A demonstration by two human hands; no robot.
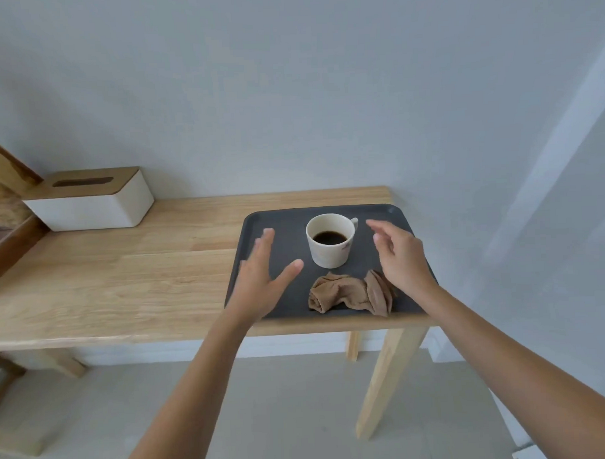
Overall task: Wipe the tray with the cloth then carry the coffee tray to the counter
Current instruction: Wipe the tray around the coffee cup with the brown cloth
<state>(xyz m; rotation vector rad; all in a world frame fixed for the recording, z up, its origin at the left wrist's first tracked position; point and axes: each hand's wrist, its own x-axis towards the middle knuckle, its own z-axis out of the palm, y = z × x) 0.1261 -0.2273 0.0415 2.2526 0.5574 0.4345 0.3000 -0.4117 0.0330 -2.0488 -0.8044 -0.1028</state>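
Note:
A dark grey tray (284, 226) lies at the right end of a light wooden table (141, 269). On it stands a white cup (331, 252) with black coffee inside, its handle turned to the back right. A crumpled brown cloth (348, 293) rests on the tray's near edge. My left hand (261, 278) hovers over the tray's left side, fingers spread, holding nothing. My right hand (399, 256) hovers over the tray's right side, fingers loosely apart and empty, just above the cloth's right end.
A white tissue box (94, 202) with a wooden lid sits at the back left of the table. A framed picture (6, 219) leans at the far left. The wall runs right behind the table, and the tray lies near the table's right edge.

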